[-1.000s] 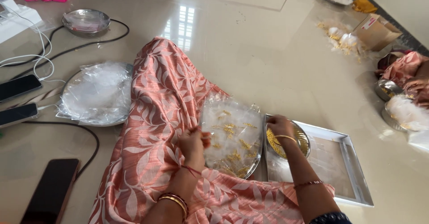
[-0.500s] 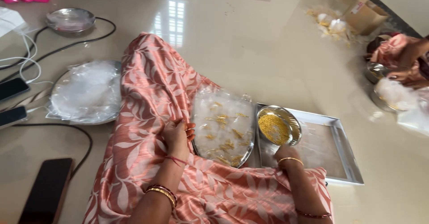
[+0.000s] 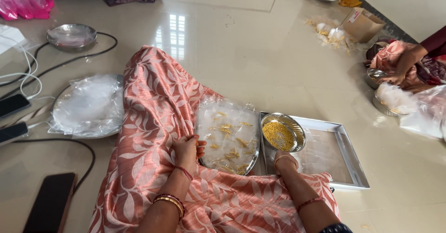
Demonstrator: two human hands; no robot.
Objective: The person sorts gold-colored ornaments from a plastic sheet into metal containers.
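L hand curled, gripping round plastic-covered plate rim; R hand hidden, can't tell.

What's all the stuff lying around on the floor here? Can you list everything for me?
Round plate: one, covered in clear plastic with small yellow bits, in front of the person.
Steel bowl: one, holding yellow grains, on the tray's left end.
Steel tray: one, rectangular, right of the plate.
Plastic-covered plate: one, clear and silvery, at left.
Small steel dish: one, far left.
Phones: three, dark, along the left edge.
Cables: several, black and white, left.
Cardboard box: one, brown, upper right.
Co-worker's hand: one, right edge, by pink cloth.
Pink floral cloth: over the person's lap.
Left hand: on the plate's edge.
Right hand: at the tray's near edge.
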